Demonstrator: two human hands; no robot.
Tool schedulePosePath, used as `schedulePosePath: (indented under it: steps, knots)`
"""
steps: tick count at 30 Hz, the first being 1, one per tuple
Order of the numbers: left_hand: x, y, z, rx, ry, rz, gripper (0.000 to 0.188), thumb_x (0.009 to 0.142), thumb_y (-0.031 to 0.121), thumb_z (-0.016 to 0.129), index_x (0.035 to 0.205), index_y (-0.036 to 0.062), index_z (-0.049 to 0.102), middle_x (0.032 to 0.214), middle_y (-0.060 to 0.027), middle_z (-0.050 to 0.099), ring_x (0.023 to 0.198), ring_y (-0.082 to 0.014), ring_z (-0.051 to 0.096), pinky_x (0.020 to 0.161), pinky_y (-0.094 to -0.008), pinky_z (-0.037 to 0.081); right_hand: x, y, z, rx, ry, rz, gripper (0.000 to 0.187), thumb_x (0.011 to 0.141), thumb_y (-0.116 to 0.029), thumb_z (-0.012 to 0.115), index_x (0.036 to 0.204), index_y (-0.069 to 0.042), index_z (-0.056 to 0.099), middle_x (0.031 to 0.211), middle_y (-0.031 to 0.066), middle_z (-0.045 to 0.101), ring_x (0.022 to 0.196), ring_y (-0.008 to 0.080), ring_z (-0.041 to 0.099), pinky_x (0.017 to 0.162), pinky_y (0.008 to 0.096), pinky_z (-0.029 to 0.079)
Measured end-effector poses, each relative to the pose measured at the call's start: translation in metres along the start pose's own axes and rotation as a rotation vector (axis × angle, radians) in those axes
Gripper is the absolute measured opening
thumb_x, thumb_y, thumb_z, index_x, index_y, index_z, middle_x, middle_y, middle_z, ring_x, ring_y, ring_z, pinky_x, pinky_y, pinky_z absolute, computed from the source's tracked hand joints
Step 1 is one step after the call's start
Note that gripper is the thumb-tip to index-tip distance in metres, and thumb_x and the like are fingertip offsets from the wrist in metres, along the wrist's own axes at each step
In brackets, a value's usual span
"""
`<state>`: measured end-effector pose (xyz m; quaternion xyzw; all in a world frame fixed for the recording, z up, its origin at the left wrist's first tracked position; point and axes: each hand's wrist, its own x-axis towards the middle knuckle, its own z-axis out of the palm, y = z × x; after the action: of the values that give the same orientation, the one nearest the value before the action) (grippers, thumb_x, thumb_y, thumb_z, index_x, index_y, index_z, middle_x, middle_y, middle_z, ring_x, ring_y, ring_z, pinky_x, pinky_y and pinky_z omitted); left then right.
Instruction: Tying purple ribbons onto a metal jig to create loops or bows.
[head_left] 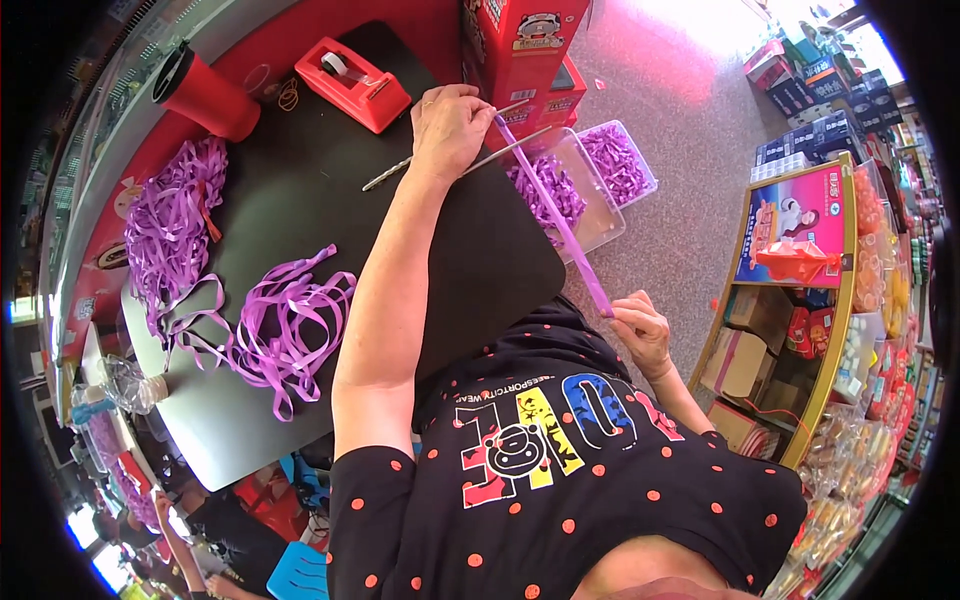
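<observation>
A purple ribbon (556,222) is pulled taut on a slant between my two hands, beyond the table's right edge. My left hand (450,130) is closed on its far end, above the far right part of the dark table. Two thin rods (386,175) lie slantwise under and beside that hand; whether the fingers touch them is hidden. At the near end, my right hand (640,328) pinches the ribbon between thumb and fingers, next to my shirt. Below the ribbon, a clear plastic box (600,222) holds short purple ribbon pieces (555,195).
A second box of purple pieces (615,162) stands beyond the first. Loose ribbon heaps (175,225) cover the table's left side, with another tangle (290,330) nearer. A red tape dispenser (355,85) and red cup (205,95) stand at the back. Shelves (775,300) are at right.
</observation>
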<state>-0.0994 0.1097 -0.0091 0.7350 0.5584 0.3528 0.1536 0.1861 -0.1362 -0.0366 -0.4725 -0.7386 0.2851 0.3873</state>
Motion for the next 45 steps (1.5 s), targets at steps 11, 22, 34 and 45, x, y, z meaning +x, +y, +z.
schedulePosePath:
  steps: [11, 22, 34, 45]
  knots:
    - [0.002, -0.003, 0.001, 0.001, 0.004, -0.004, 0.018, 0.081, 0.023, 0.063, 0.083, 0.01, 0.074, 0.112, -0.003, 0.063, 0.114, -0.0244, 0.049, 0.099, -0.0405, 0.033, 0.032, -0.058, -0.045, 0.034, 0.071, -0.039, 0.027, 0.073, 0.002, 0.065, 0.099, -0.002, 0.066, 0.081, 0.0062, 0.063, 0.074, 0.0179, 0.051, 0.072, 0.0329, 0.04]
    - [-0.001, -0.003, 0.002, -0.014, 0.023, 0.005, 0.017, 0.08, 0.023, 0.065, 0.081, 0.0086, 0.074, 0.106, -0.0037, 0.064, 0.111, -0.0238, 0.05, 0.098, -0.0407, 0.034, 0.269, -0.118, -0.029, 0.852, -0.012, -0.107, 0.058, 0.092, -0.039, 0.053, 0.14, -0.012, 0.037, 0.105, 0.0121, 0.059, 0.087, 0.02, 0.051, 0.08, 0.0285, 0.04]
    - [-0.001, 0.005, -0.006, -0.024, -0.012, 0.002, 0.024, 0.066, 0.019, 0.066, 0.085, 0.0065, 0.072, 0.116, -0.0102, 0.06, 0.117, -0.0282, 0.047, 0.102, -0.0427, 0.033, 0.438, 0.028, 0.112, 0.847, -0.298, 0.291, 0.058, 0.092, -0.046, 0.052, 0.135, -0.008, 0.043, 0.109, 0.0082, 0.062, 0.092, 0.0144, 0.055, 0.078, 0.0259, 0.042]
    - [-0.001, 0.018, 0.0, -0.024, 0.122, -0.021, 0.017, 0.063, 0.004, 0.066, 0.079, 0.0093, 0.071, 0.102, -0.0053, 0.06, 0.108, -0.028, 0.049, 0.093, -0.0379, 0.039, 0.367, 0.163, 0.173, 0.768, -0.361, 0.37, 0.044, 0.1, -0.034, 0.037, 0.133, -0.006, 0.045, 0.11, 0.009, 0.058, 0.097, 0.0159, 0.055, 0.085, 0.0311, 0.046]
